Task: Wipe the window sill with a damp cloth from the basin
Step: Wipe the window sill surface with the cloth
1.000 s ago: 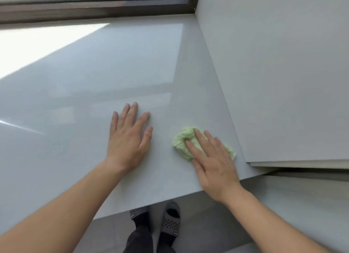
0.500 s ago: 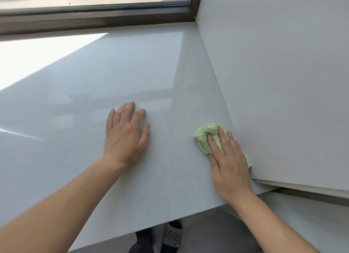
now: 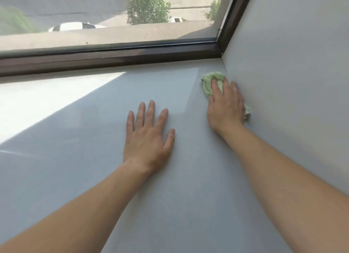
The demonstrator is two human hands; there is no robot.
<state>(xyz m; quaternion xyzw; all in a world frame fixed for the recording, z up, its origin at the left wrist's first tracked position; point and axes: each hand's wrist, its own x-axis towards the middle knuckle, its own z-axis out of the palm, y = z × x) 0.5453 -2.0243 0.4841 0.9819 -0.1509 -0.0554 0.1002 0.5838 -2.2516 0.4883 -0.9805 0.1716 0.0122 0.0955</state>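
Lying beneath the straight fingers [image 3: 215, 86] of the right hand [image 3: 225, 107], the green cloth [image 3: 206, 83] sits on the window sill [image 3: 198, 196], cornered against the side wall [image 3: 283, 64]. The left hand [image 3: 147, 139] rests flat, fingers spread, empty.

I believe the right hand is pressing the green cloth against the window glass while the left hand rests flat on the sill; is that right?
No: the head view shows the right hand pressing the green cloth on the sill, beside the side wall; the left hand rests flat on it.
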